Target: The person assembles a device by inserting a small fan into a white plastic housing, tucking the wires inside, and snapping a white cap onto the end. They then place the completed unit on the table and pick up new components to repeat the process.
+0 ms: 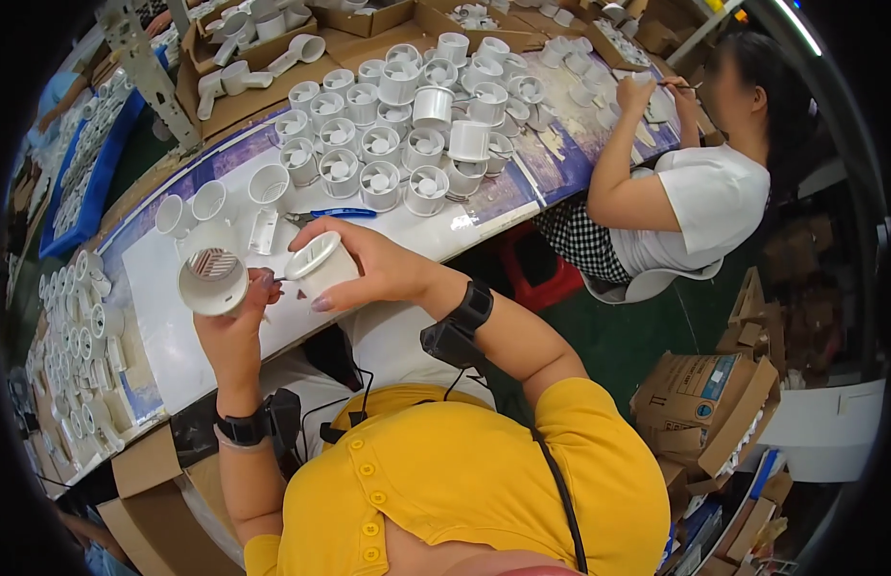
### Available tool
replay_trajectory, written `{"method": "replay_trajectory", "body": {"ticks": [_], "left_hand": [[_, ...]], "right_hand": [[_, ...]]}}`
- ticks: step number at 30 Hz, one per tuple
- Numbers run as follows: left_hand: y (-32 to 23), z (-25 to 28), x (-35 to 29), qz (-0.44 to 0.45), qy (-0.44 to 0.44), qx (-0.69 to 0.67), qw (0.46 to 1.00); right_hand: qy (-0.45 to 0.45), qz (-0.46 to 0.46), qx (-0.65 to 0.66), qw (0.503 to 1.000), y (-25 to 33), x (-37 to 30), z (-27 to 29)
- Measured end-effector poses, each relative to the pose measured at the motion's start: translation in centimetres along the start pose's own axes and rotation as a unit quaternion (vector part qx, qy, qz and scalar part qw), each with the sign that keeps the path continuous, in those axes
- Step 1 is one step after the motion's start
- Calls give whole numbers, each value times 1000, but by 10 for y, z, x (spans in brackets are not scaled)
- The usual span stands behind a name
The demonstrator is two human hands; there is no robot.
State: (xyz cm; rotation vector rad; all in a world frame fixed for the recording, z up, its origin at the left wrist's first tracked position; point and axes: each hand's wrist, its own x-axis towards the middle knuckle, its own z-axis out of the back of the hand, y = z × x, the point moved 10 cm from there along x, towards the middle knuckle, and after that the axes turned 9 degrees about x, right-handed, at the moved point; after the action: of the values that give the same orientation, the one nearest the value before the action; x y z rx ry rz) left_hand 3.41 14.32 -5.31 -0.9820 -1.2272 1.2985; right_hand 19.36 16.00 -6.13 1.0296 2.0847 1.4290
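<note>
My left hand grips a white plastic tube-shaped housing, tilted so that slots show inside its open end. Between the thumb and fingers of my right hand is a smaller white round cup with a ribbed top. Thin dark wires run from that cup to my left fingertips. The two parts are close together but apart. Beyond my hands, a blue-handled hand tool lies on the white sheet, beside a small white plastic piece. Three white open housings, one of them, stand there too.
Several white fan cups crowd the table's middle, some stacked. More white parts cover its left end. Open cardboard boxes line the far side. At right a co-worker sits handling a small part. A carton stands behind on the right.
</note>
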Motion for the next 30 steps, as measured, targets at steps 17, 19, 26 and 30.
{"method": "replay_trajectory", "body": {"ticks": [17, 19, 26, 30], "left_hand": [[-17, 22, -13, -20, -18, 62, 998], [-8, 21, -8, -32, -21, 59, 998], [-4, 13, 16, -54, 23, -15, 998], [-31, 22, 16, -178, -39, 71, 981]], "right_hand": [[-80, 203, -353, 910, 38, 9, -33], [-94, 251, -440, 857, 46, 9, -43], [-134, 248, -522, 805, 70, 17, -37], [-107, 235, -478, 840, 100, 22, -41]]}}
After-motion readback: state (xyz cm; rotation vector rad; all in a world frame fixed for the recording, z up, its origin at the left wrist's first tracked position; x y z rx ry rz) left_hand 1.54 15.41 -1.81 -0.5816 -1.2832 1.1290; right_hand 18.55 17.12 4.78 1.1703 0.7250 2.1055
